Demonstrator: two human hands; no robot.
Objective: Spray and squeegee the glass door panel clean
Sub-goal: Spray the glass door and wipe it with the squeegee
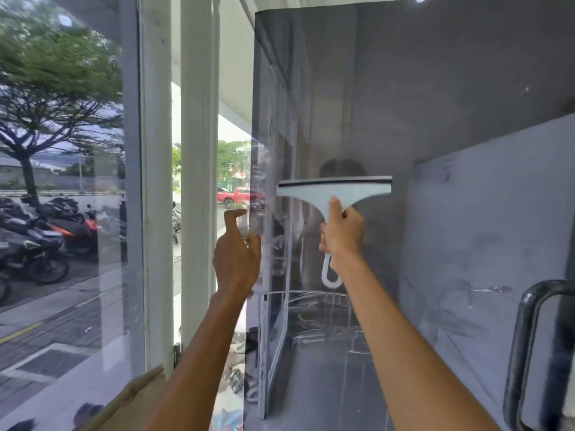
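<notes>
The glass door panel (pixel 466 213) fills the right half of the view, tinted grey with faint streaks. My right hand (pixel 342 234) grips the handle of a white squeegee (pixel 334 189). Its black rubber blade lies level along the top, against the glass at about head height. My left hand (pixel 236 253) is at the panel's left edge, thumb and curled fingers holding that edge. No spray bottle is in view.
A black pull handle (pixel 525 337) is mounted on the door at lower right. White frame posts (pixel 199 150) stand left of the panel's edge. A cardboard box (pixel 133 399) sits at the bottom left. Parked motorcycles (pixel 40 234) stand outside behind the fixed window.
</notes>
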